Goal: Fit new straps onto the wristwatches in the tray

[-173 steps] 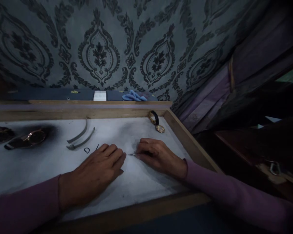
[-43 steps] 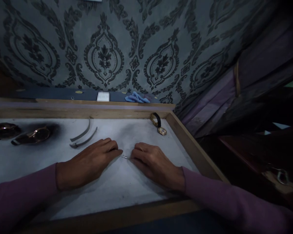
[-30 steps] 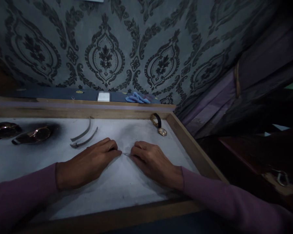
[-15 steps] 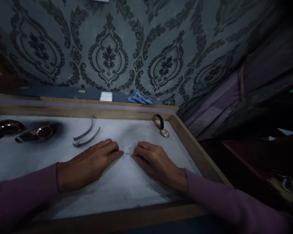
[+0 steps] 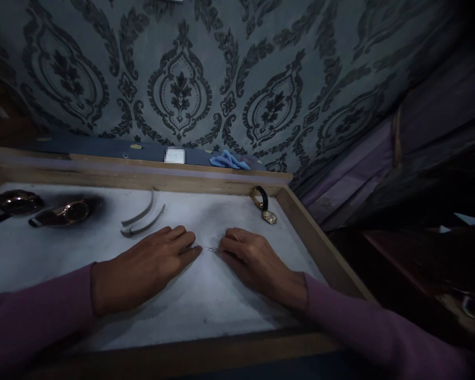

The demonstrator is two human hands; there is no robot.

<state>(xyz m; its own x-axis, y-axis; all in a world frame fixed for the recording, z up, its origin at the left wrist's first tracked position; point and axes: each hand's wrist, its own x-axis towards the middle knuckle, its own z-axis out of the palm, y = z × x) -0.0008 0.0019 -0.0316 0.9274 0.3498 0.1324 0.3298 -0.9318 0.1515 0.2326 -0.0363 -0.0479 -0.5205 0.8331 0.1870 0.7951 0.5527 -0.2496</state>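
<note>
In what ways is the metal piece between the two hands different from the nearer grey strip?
The metal piece is shiny silver, while the grey strip is dull. The visible part of the metal piece is short and nearly straight, but the grey strip is longer and curved. The right hand pinches the metal piece, with the left hand close by; the grey strip lies in the tray. Both are slim.

The right hand (image 5: 257,263) concealed one end of a metal piece (image 5: 210,249) too small to identify. The view's edge cropped the left sleeve (image 5: 43,306).
</note>
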